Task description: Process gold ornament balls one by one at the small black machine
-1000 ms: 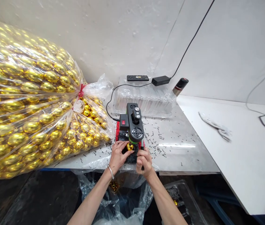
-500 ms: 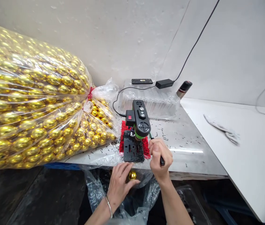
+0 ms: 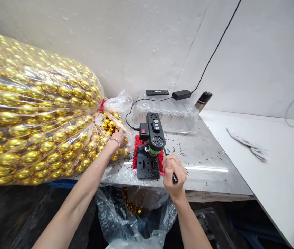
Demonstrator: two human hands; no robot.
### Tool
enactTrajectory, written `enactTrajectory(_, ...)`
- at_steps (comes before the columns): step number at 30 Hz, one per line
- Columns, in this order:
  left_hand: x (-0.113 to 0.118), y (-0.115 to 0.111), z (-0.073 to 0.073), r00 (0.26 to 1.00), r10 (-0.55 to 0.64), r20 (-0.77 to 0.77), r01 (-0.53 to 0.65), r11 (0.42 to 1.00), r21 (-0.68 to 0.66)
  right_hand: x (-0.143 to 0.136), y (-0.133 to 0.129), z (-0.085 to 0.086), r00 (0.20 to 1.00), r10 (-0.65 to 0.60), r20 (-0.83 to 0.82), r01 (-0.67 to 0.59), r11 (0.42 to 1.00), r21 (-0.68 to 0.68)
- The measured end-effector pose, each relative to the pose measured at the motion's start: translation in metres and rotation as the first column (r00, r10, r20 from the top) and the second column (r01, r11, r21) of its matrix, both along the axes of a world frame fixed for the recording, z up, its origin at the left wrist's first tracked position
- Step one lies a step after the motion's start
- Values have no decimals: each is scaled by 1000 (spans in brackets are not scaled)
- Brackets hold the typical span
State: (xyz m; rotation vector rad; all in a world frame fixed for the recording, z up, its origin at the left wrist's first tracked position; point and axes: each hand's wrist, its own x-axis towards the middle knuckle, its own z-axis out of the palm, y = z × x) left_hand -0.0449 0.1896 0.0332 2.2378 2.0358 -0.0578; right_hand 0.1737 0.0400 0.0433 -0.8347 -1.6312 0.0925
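My right hand (image 3: 174, 173) is wrapped round the black-tipped lever of a small black drill press (image 3: 156, 129) with a green ring. My left hand (image 3: 120, 136) reaches into the opening of a big clear bag of gold balls (image 3: 45, 135); its fingertips are hidden among the balls. Under the press, a black slotted plate (image 3: 145, 169) lies on a red mat (image 3: 135, 140) strewn with black shavings. Below the table edge, an open clear plastic bag (image 3: 107, 211) holds several gold balls (image 3: 133, 206).
Behind the press are a clear plastic tray (image 3: 167, 117), a black power adapter (image 3: 182, 94) and a black flat box (image 3: 157, 92). A dark-capped bottle (image 3: 204, 100) stands behind right. White gloves (image 3: 248, 143) lie on the white table (image 3: 274, 173). A cable hangs above.
My left hand has moved from below the table edge up and left into the gold-ball bag. The ball beside it has gone from there. My right hand has shifted slightly left with the lever.
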Motion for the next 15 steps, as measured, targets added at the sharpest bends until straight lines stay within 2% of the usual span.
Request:
enactTrajectory(4, 5, 0, -9, 1000, 24, 18, -24, 1000, 1, 1, 1, -1, 1000, 6, 15, -6, 1000, 23)
enactTrajectory(7, -3, -4, -2, 997, 63, 44, -65, 997, 51, 1, 1, 0, 1000, 9, 27, -10, 999, 33)
enactTrajectory(9, -11, -12, 6, 974, 154, 164, -172, 980, 103, 1, 0, 0, 999, 12, 37, -13, 1000, 18)
enactTrajectory(10, -15, -17, 11, 931, 198, 306, -241, 964, 108, 2, 0, 0, 999, 13, 41, -14, 1000, 13)
enactTrajectory(11, -19, -25, 15, 837, 223, 500, -301, 950, 79, 2, 0, 0, 999, 13, 44, -14, 1000, 12)
enactTrajectory(12, -22, -34, 18, 672, 224, 706, -330, 944, 16, 2, -1, 1, 999, 10, 45, -11, 1000, 13)
enactTrajectory(13, -23, -44, 21, 445, 212, 870, -314, 947, -70, 2, -1, 1, 999, 6, 46, -7, 1000, 16)
enactTrajectory(14, -23, -55, 22, 202, 213, 956, -252, 955, -159, 2, -1, 1, 999, 0, 46, -1, 1000, 20)
enactTrajectory(15, -21, -66, 23, -21, 238, 971, -173, 956, -238, 2, -1, 1, 999, -5, 44, 4, 1000, 24)
